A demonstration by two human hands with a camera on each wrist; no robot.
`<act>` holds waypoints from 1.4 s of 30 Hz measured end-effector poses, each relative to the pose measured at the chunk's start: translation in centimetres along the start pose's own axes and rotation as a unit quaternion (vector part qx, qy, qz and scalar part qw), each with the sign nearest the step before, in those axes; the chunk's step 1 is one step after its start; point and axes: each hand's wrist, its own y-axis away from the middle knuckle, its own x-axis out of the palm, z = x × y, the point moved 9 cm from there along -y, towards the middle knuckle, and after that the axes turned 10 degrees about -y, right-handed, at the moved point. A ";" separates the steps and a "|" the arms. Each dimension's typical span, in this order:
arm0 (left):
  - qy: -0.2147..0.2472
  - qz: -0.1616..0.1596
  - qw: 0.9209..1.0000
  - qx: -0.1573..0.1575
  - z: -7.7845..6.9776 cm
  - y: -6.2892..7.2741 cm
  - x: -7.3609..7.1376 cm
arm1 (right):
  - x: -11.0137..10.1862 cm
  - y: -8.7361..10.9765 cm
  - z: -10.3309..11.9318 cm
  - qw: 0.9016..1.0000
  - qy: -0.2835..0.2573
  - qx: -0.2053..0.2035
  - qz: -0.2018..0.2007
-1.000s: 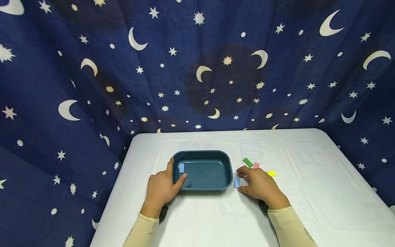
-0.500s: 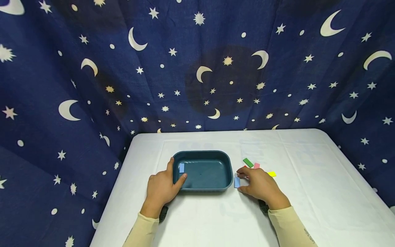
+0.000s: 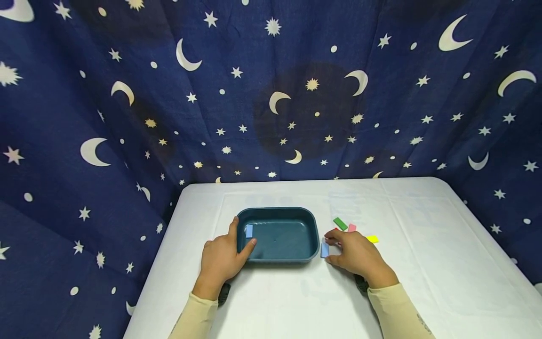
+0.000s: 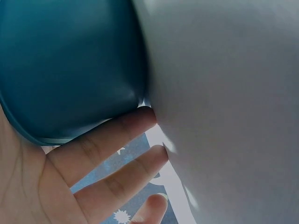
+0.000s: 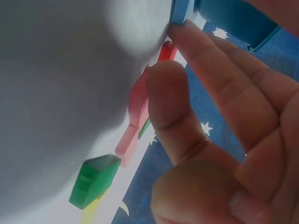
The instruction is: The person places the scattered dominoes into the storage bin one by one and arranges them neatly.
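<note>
My left hand (image 3: pixel 222 259) holds the dark teal plastic tub (image 3: pixel 276 259) at its left end, thumb over the rim and fingers along the outer wall. The left wrist view shows those fingers between the tub wall (image 4: pixel 79 70) and the tabletop. One light blue block (image 3: pixel 249 231) lies inside the tub near its left side. Just outside the tub's right end, my right hand (image 3: pixel 360 254) has thumb and fingertips around a second light blue block (image 3: pixel 324 250). In the right wrist view, a fingertip touches the end of this blue block (image 5: pixel 180 11).
Beside and behind the right hand lie a green block (image 3: pixel 340 223), a pink block (image 3: pixel 352 228), a yellow block (image 3: pixel 372 239) and a partly hidden red block (image 5: pixel 167 52). A white cloth covers the table (image 3: pixel 423 263). Dark blue star-and-moon fabric (image 3: pixel 254 117) hangs behind.
</note>
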 end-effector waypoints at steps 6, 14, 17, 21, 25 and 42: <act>-0.002 0.001 1.000 -0.004 0.0 -0.1 0.2 | 0.0 -0.1 0.0 1.000 0.003 -0.011 -0.002; -0.003 0.012 1.000 -0.005 0.0 -0.1 0.7 | -0.2 0.0 -0.1 1.000 -0.004 -0.002 0.013; -0.002 0.010 1.000 -0.003 -0.1 -0.2 0.5 | -0.2 -0.2 0.0 1.000 -0.004 -0.004 0.020; -0.002 0.008 1.000 -0.003 -0.1 -0.2 0.3 | -0.2 -0.4 0.1 1.000 0.002 -0.003 0.027; 0.005 0.007 1.000 -0.005 -0.1 -0.1 0.1 | -0.2 -0.7 0.3 1.000 0.003 -0.002 0.031; 0.003 0.005 1.000 -0.003 -0.2 -0.1 0.0 | -4.3 -2.1 1.2 0.999 0.031 -0.020 -0.037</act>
